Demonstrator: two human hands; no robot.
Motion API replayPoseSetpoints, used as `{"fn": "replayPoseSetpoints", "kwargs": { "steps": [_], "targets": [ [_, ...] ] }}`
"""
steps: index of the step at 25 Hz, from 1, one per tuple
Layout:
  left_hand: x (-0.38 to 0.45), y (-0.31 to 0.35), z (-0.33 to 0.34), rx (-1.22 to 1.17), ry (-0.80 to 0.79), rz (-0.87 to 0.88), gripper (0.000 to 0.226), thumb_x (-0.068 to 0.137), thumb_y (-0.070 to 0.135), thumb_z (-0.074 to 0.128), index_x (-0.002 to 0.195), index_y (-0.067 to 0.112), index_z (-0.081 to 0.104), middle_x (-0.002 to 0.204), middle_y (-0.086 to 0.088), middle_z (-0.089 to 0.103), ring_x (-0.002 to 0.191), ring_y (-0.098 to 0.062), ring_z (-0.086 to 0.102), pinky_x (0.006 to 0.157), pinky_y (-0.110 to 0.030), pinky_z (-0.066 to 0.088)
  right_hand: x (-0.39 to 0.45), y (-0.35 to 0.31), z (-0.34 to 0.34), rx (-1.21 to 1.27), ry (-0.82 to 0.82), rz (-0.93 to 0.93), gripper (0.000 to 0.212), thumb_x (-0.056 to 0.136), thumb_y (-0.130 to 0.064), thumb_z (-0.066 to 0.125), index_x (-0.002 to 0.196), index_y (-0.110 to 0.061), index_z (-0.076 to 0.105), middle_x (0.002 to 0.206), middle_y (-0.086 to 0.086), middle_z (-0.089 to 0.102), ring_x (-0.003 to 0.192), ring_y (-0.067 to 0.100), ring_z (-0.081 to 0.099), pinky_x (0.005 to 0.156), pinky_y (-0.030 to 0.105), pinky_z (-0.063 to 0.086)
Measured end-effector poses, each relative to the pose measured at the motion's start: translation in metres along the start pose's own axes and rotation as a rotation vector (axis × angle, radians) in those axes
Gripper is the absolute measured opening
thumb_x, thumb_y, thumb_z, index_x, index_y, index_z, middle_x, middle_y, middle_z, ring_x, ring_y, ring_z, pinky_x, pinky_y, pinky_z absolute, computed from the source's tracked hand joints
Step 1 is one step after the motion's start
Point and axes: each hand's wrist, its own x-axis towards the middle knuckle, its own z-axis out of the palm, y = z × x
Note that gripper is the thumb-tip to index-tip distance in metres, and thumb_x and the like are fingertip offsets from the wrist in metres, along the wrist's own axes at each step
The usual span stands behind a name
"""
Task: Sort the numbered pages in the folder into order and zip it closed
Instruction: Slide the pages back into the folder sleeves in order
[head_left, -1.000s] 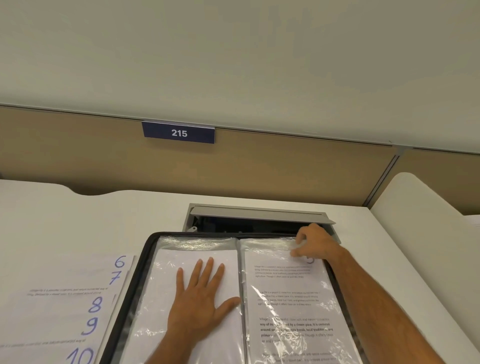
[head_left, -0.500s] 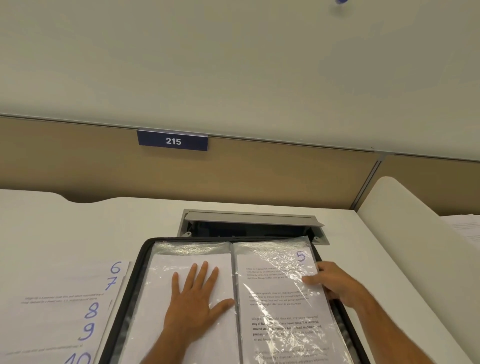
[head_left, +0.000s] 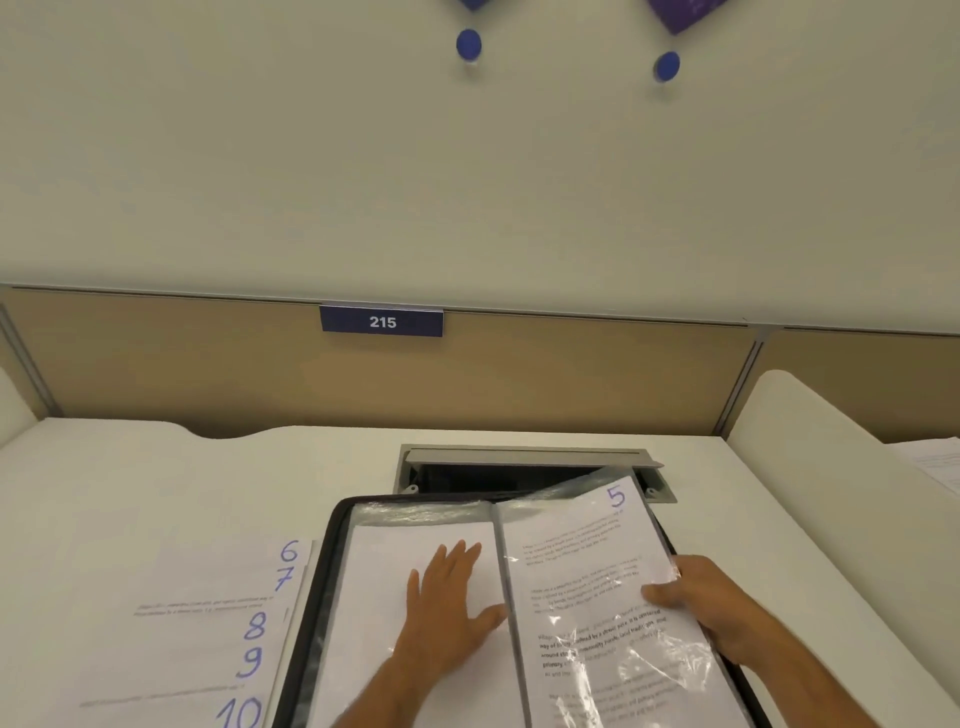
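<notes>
Our left hand (head_left: 447, 597) presses flat, fingers spread, on the folder's (head_left: 332, 551) left sleeve; our right hand (head_left: 711, 603) fingers pinch page 5's sleeve (head_left: 587, 571) at its right edge.

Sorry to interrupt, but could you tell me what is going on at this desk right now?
A person is sorting numbered pages into an open zip folder on the desk. The left hand lies flat on the left-hand sleeve, while the right hand grips the outer edge of the plastic sleeve holding page 5 and lifts it. Pages 6 to 10 lie fanned out left of the folder, not yet filed.
</notes>
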Motion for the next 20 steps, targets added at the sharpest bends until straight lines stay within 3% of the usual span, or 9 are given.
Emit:
{"fn": "replayPoseSetpoints", "kwargs": {
  "steps": [4,7,11,15,18,20],
  "targets": [
    [-0.024,0.041,-0.016,-0.463,0.0,-0.017,0.074,0.088,0.055,0.068,0.15,0.036,0.032,0.157,0.012,0.034,0.141,-0.01,0.035,0.114,-0.032,0.032,-0.028,-0.037,0.024,0.005,0.031,-0.083,0.021,0.089,0.006,0.065,0.11,0.002,0.066,0.099,0.021,0.075,0.089,0.042,0.074,0.089,0.06,0.056],
    [-0.037,0.071,-0.037,-0.641,-0.041,-0.033,0.068,0.089,0.056,0.065,0.146,0.033,0.036,0.143,0.018,0.043,0.124,-0.008,0.046,0.101,-0.031,0.044,-0.044,-0.064,0.05,-0.099,0.065,-0.14,0.017,0.09,-0.001,0.066,0.106,-0.005,0.069,0.099,0.013,0.077,0.085,0.034,0.076,0.085,0.055,0.059],
    [-0.047,0.091,-0.059,-0.868,-0.104,-0.098,0.069,0.087,0.068,0.057,0.145,0.037,0.037,0.134,0.016,0.048,0.111,-0.01,0.055,0.087,-0.031,0.051,-0.059,-0.092,0.089,-0.339,0.173,-0.22,0.014,0.09,-0.014,0.07,0.103,-0.016,0.07,0.1,0.002,0.075,0.081,0.021,0.076,0.076,0.04,0.064],
    [-0.057,0.09,-0.075,-1.07,-0.15,-0.153,0.071,0.085,0.072,0.053,0.145,0.036,0.041,0.139,0.008,0.052,0.121,-0.017,0.055,0.093,-0.042,0.052,-0.073,-0.107,0.14,-0.444,0.225,-0.282,0.022,0.091,-0.021,0.07,0.113,-0.018,0.068,0.106,0.004,0.071,0.091,0.022,0.071,0.076,0.035,0.063],
    [-0.066,0.083,-0.09,-1.156,-0.102,-0.122,0.055,0.084,0.069,0.053,0.127,0.034,0.056,0.123,0.009,0.064,0.108,-0.012,0.063,0.085,-0.039,0.058,-0.085,-0.11,0.17,-0.43,0.137,-0.353,0.027,0.096,-0.026,0.063,0.122,-0.022,0.066,0.108,0.002,0.07,0.089,0.014,0.068,0.066,0.023,0.056],
    [-0.068,0.073,-0.1,-1.163,-0.036,-0.127,0.042,0.089,0.063,0.058,0.116,0.032,0.064,0.108,0.009,0.072,0.099,-0.011,0.068,0.077,-0.033,0.057,-0.089,-0.109,0.18,-0.407,0.023,-0.403,0.03,0.096,-0.034,0.058,0.125,-0.028,0.066,0.113,-0.004,0.069,0.089,0.005,0.062,0.067,0.018,0.047]
  ]
}}
